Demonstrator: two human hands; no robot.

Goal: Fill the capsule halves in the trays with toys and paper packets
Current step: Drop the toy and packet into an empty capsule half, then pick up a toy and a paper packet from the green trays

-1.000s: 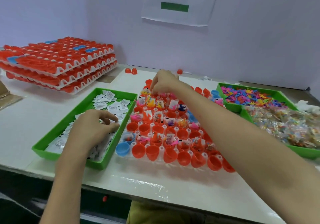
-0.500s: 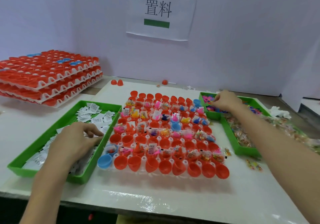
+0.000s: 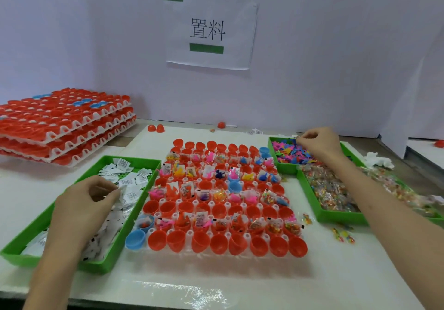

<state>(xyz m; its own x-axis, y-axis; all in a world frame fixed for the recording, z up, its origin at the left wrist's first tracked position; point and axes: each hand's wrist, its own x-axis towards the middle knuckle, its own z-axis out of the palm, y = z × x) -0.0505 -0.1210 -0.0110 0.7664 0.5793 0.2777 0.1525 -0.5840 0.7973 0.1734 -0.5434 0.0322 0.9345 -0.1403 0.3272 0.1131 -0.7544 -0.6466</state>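
**Both hands at the supply bins, capsule tray between them**

Left hand (image 3: 84,204) lay over the green tray (image 3: 101,267) of paper packets (image 3: 131,180). Its fingers (image 3: 109,188) were curled, and thumb and forefinger pinched one paper packet (image 3: 123,189) at the tips. More packets lay under the palm and just beyond the fingertips.

Right hand (image 3: 317,141) was over the small green bin (image 3: 284,169) of coloured toys (image 3: 288,152). Its fingers (image 3: 304,138) were curled and gathered together, tips down on the far part of the heap. Could not tell whether a toy was caught between them; too small to see.

The capsule tray (image 3: 189,233) sat on the counter (image 3: 216,281) between the two hands, to the right of the left fingers and nearer the person than the right fingers. The capsule halves (image 3: 218,243) were mostly red, with a few blue. The nearest row stood unfilled; many halves in the middle rows held toys, packets or both.

A larger green tray (image 3: 336,217) of clear bagged beads (image 3: 329,189) lay beneath the right forearm. A stack of loaded trays (image 3: 62,127) stood well beyond the left fingers.
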